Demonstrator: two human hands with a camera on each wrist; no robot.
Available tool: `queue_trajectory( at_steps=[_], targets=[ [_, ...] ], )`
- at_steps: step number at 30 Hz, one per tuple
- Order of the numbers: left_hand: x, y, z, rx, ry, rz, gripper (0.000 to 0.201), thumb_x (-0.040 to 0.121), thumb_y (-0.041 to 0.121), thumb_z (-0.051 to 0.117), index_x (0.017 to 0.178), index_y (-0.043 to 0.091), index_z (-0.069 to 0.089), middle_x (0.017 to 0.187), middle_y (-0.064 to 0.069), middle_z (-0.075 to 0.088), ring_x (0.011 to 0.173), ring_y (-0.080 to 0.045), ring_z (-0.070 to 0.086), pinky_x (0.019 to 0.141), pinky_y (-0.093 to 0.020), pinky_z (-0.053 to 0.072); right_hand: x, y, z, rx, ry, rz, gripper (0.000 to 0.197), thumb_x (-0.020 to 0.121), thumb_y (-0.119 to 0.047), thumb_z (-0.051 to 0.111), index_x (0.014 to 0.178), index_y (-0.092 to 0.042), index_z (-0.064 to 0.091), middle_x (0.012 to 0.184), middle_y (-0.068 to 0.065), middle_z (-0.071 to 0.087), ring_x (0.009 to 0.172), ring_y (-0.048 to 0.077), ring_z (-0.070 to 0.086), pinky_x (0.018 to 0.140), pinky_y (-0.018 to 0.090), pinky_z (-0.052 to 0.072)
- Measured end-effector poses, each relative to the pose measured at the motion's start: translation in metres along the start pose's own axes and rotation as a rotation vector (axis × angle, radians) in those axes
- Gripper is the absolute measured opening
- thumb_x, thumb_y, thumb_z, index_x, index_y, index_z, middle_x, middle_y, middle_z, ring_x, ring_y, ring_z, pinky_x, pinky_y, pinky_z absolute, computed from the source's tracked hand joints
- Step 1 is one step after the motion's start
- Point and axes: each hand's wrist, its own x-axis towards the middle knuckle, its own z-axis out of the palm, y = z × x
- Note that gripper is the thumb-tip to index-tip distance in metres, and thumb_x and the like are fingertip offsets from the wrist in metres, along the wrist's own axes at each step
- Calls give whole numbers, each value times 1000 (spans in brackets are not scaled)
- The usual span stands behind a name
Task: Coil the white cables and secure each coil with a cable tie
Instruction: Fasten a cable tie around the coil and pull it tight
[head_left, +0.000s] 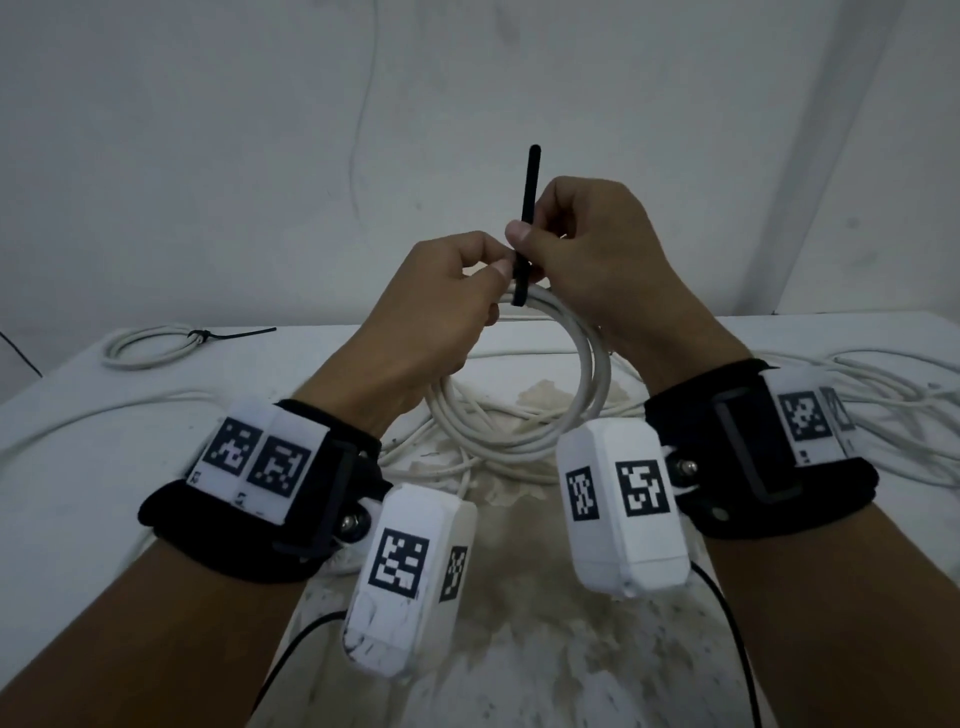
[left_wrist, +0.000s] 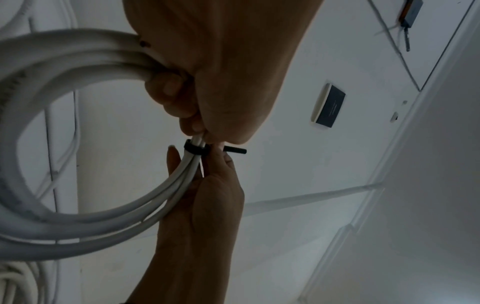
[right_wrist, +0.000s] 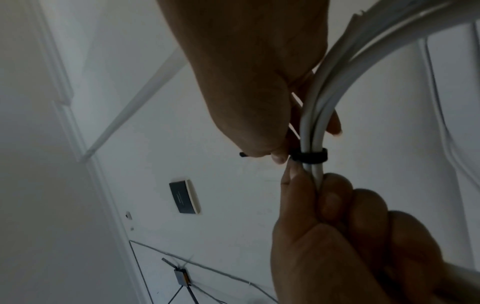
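One tied coil (head_left: 156, 345) lies at the surface's far left corner; left hand (head_left: 441, 306) grips second coil (head_left: 582, 374), right hand (head_left: 582, 249) pinches cable tie (head_left: 525, 228); loose cables (head_left: 883, 384) remain

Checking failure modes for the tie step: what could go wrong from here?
1. The black plastic cable tie looks snug on the white cable coil; a harder pull by the right hand might pinch the strands.
2. The left hand grips the coil beside the tie; if it slackens, the loops hanging below could spread.
3. The tie's long tail stands upright, so it could snag.
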Motion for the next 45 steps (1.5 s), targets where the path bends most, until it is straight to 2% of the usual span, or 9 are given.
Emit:
queue_trajectory(
  at_steps=[6,16,23,26,29,32,35,38,45],
  targets=[
    [0,-3,-4,57,-60,32,26,103,23,48,84,17,64,44,14,41,40,-8,25,41,-19,22,0,3,7,-48,59,40,28,87,-21,71,64,-17,56,68,0,62,72,20,64,70,31,50],
    [0,-10,-7,141,-96,39,26,103,26,48,90,10,65,48,14,45,43,-10,29,43,-23,25,-2,16,21,-88,106,88,31,86,-24,72,61,-22,53,62,-11,56,61,5,53,59,19,38],
    [-1,-3,-12,97,-30,25,26,103,26,48,80,22,59,50,10,45,36,-7,31,41,-20,26,3,13,19,-46,125,-8,29,85,-28,70,62,-23,53,59,-10,53,59,10,53,63,25,40],
    [-8,3,-29,142,-43,14,24,103,28,47,89,14,61,54,7,47,40,-8,33,41,-21,26,2,1,27,100,89,-6,29,85,-28,68,62,-25,51,62,-1,57,64,26,64,64,38,52],
    [-18,3,-52,206,-6,-10,26,103,27,47,91,9,61,61,1,51,45,-12,34,42,-22,26,-3,-17,50,34,63,-17,24,85,-26,68,67,-19,53,65,0,57,66,22,59,66,32,44],
    [-30,4,-77,191,13,-74,26,103,28,47,86,13,60,64,0,49,45,-11,32,43,-22,26,-12,-44,67,241,-60,134,23,94,-25,62,78,-11,54,77,11,62,67,35,68,55,39,57],
    [-40,10,-103,167,48,-120,26,103,33,47,98,12,62,66,1,49,46,-10,33,43,-22,26,-21,-76,67,533,-336,306,23,103,-33,50,100,-10,49,91,11,67,63,32,71,51,40,57],
    [-51,17,-125,121,81,-155,27,103,37,48,112,13,56,69,0,49,48,-9,35,42,-23,28,-23,-101,64,552,-513,277,23,102,-35,53,107,-14,46,93,6,66,60,23,64,46,30,45],
    [-68,28,-162,-82,129,-171,20,104,25,46,95,13,58,65,0,49,44,-9,33,41,-21,29,-17,-138,78,580,-541,184,26,94,-11,65,110,-11,44,84,12,60,55,14,46,44,23,31]
  ],
)
